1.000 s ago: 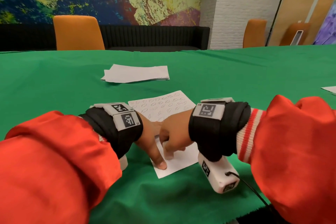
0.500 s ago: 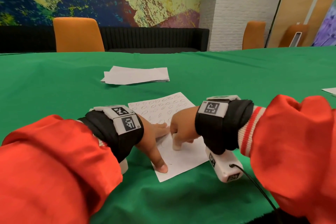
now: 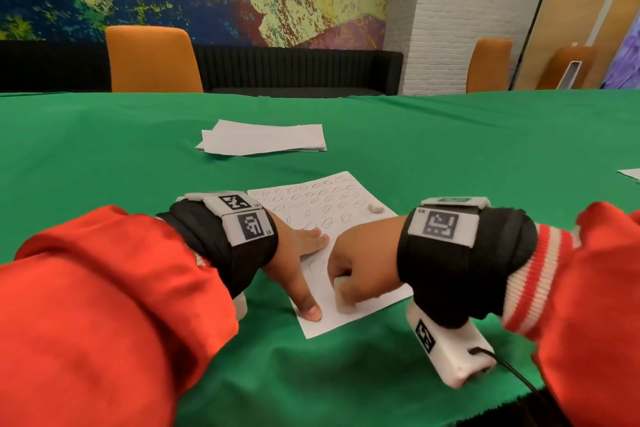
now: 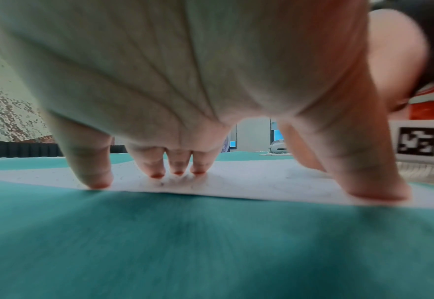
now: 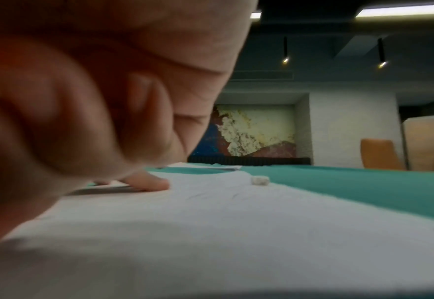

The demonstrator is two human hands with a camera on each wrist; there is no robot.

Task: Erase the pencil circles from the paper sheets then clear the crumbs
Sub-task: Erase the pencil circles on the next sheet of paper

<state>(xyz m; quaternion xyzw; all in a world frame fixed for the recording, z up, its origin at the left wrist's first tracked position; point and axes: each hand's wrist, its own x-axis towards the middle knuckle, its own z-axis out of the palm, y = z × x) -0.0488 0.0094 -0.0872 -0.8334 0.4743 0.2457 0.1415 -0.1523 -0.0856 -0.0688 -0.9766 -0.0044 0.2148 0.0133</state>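
Note:
A white paper sheet (image 3: 311, 204) covered with pencil circles lies on the green table (image 3: 104, 156); its near part is mostly blank. My left hand (image 3: 294, 263) presses the sheet flat, and its fingertips (image 4: 177, 171) and thumb are spread on the paper (image 4: 236, 186). My right hand (image 3: 358, 270) is curled round a small white eraser (image 3: 343, 291), which touches the near part of the sheet. In the right wrist view the curled fingers (image 5: 82, 121) hide the eraser. A small white lump (image 3: 375, 208) (image 5: 260, 180) rests at the sheet's right edge.
A stack of white sheets (image 3: 263, 137) lies farther back on the table. Another sheet corner (image 3: 632, 174) shows at the right edge. Orange chairs (image 3: 152, 59) stand behind the table. A black cable (image 3: 519, 378) trails from my right wrist near the table's front edge.
My right hand rubbed the eraser away over the sheet and back toward me, shifting slightly right. The white lump, hidden behind my right wrist before, now shows. My left hand stayed pressed on the paper.

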